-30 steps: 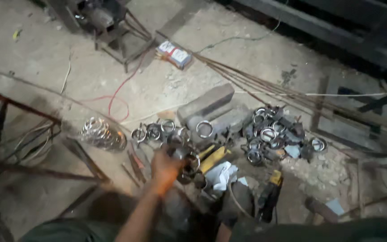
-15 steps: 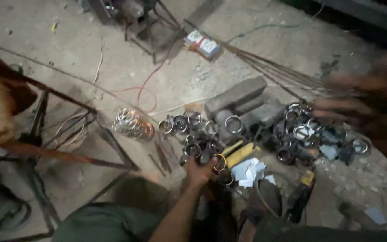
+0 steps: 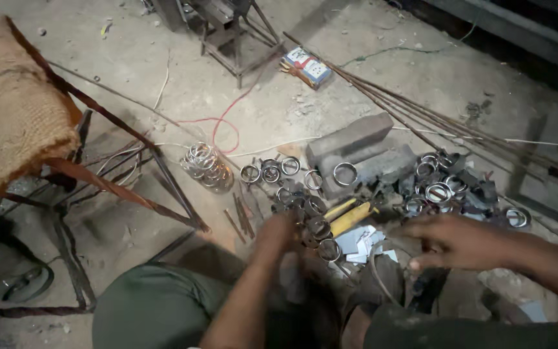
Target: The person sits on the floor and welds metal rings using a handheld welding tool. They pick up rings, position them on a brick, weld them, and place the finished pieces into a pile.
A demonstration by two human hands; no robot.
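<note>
My left hand (image 3: 280, 234) reaches down to the floor and is blurred. Its fingers lie against a cluster of short metal rings (image 3: 314, 227); I cannot tell whether it grips one. My right hand (image 3: 454, 242) hovers with fingers spread just right of some white paper scraps (image 3: 360, 240) and holds nothing. A yellow-handled tool (image 3: 350, 217) lies between the two hands. More rings (image 3: 270, 172) sit in a row behind it, and a shiny stack of rings (image 3: 205, 165) stands to the left.
Two grey blocks (image 3: 351, 138) lie behind the rings, with a heap of rings and dark metal parts (image 3: 439, 187) to their right. Long thin rods (image 3: 421, 117) cross the floor. A sacking-covered metal stool (image 3: 14, 110) stands left, a small box (image 3: 306, 66) and red wire (image 3: 227, 123) farther back.
My right hand has come down from the right edge to beside the paper scraps. My left hand stays at the rings. The view has shifted, bringing the stool in on the left.
</note>
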